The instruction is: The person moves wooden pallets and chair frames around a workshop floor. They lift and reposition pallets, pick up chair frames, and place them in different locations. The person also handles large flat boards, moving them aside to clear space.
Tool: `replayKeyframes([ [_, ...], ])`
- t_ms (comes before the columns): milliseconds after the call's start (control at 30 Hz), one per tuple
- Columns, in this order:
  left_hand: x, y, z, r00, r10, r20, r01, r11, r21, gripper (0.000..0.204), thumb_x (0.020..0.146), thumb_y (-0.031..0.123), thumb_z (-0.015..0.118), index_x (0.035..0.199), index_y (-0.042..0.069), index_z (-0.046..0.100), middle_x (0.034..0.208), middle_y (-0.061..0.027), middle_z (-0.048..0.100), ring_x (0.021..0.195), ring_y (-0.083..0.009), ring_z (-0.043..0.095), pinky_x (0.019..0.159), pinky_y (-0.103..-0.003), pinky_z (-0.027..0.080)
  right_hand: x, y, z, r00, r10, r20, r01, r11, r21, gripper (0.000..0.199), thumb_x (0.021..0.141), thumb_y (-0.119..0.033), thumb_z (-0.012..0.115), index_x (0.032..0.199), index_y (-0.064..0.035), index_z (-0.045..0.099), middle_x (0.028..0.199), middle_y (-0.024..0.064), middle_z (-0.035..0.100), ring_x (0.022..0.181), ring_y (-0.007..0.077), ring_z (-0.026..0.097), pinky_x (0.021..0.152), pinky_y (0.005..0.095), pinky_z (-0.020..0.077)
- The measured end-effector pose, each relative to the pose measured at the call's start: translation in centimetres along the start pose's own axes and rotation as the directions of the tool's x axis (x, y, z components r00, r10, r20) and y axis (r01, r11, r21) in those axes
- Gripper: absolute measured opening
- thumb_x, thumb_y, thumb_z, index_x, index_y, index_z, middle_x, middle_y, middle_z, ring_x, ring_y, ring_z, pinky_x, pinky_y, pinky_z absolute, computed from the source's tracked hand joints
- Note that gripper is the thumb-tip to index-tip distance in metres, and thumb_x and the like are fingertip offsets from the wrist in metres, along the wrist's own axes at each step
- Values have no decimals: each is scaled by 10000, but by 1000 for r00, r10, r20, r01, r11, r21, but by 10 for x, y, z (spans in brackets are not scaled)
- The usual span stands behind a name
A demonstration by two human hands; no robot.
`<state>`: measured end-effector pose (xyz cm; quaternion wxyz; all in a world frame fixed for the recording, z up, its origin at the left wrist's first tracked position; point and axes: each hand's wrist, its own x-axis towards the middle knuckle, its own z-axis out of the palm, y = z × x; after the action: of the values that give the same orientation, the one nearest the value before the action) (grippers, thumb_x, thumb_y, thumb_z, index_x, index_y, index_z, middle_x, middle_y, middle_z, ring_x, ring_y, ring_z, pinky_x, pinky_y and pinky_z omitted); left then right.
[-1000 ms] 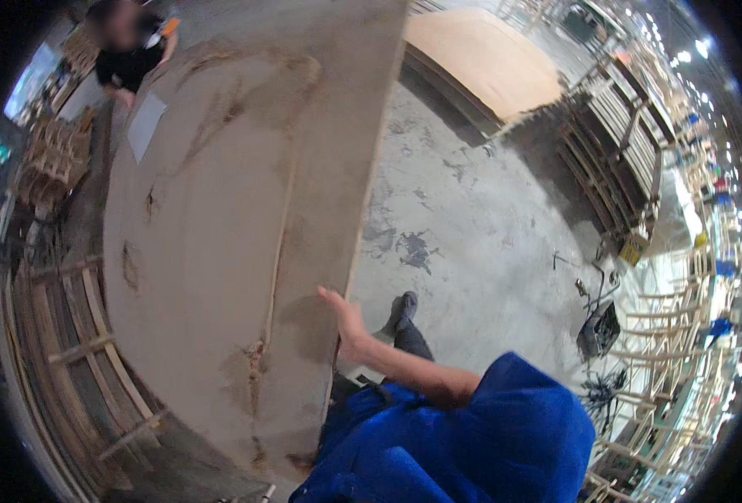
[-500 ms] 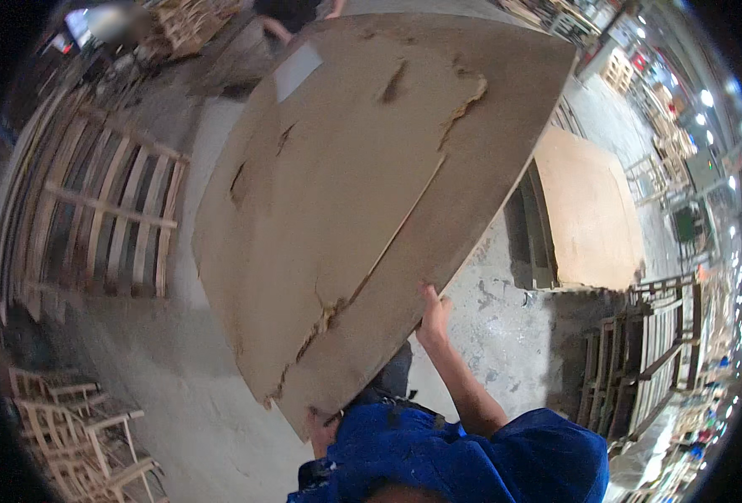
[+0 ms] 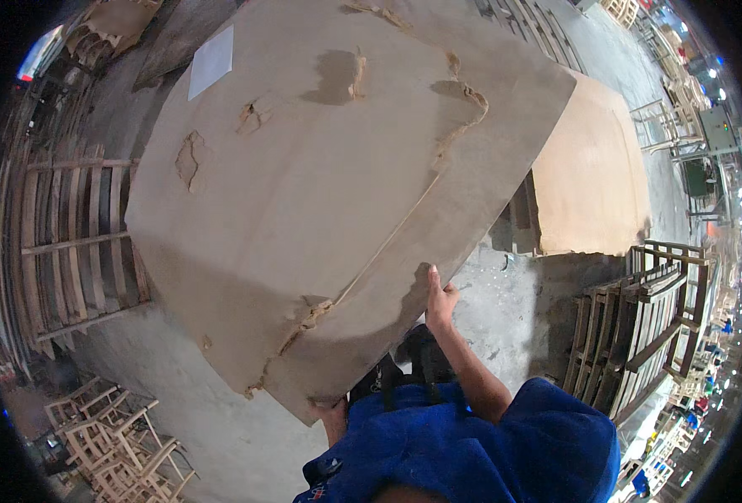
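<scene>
A large brown board (image 3: 304, 184) with torn, peeling patches and a long crack fills the middle of the head view. My right hand (image 3: 441, 302) is closed on its right edge, thumb on top and the other fingers mostly hidden underneath. At the near corner, close to my body, my left hand (image 3: 330, 414) grips the board too, its fingers largely hidden by it. A white paper sheet (image 3: 211, 63) lies flat on the board's far left part. The board's far edge runs out of the picture.
Slatted wooden pallets (image 3: 77, 239) stand on the left, with wooden frames (image 3: 123, 444) at the lower left. Right of the board lies a pale sheet stack (image 3: 593, 168). Stacked pallets (image 3: 631, 327) are at the right, on concrete floor (image 3: 505, 310).
The board's far end has swung left and looks larger, stretching beyond the top of the view. A person at the far side has gone out of sight. Both my hands keep their hold.
</scene>
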<state>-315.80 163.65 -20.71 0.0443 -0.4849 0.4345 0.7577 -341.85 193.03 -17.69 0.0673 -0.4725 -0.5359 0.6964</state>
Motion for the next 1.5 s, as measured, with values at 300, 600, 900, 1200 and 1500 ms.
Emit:
replayKeyframes([
  [300,8,-79,140,876,465,127,-144,-1,990,825,635,385,719,1295,51,353,1297,-160,413,1186,-333,394,993,-429,332,203,5,-64,934,203,-295,-288,915,-284,868,645,-645,676,981,148,565,1012,279,592,995,334,570,867,413,432],
  [600,-54,-144,379,911,382,155,-78,-210,975,742,657,389,711,1250,56,414,1267,-160,452,1173,-321,417,971,-427,362,352,-196,-148,976,71,-206,-129,949,-286,709,739,-543,643,869,150,573,792,314,604,837,395,619,757,419,467],
  [900,-120,-254,704,916,337,219,-130,-269,954,662,679,394,704,1204,62,475,1237,-159,492,1161,-309,440,950,-425,391,638,-423,-239,995,26,-95,-56,943,-329,655,771,-529,625,910,110,591,891,279,621,876,362,616,760,431,464],
  [1200,-180,-401,1101,960,168,223,-197,-159,967,594,698,397,694,1164,66,529,1210,-160,526,1149,-299,461,931,-426,417,919,-610,-365,994,1,-112,-56,873,-484,804,682,-683,604,784,114,594,748,252,617,742,320,625,685,410,480],
  [1500,-239,-507,1414,994,73,78,-73,-67,995,584,698,391,673,1160,65,527,1202,-164,524,1137,-309,467,929,-450,411,1165,-797,-458,964,250,88,-166,829,-535,801,701,-673,592,921,97,588,951,285,607,943,379,597,792,426,473],
])
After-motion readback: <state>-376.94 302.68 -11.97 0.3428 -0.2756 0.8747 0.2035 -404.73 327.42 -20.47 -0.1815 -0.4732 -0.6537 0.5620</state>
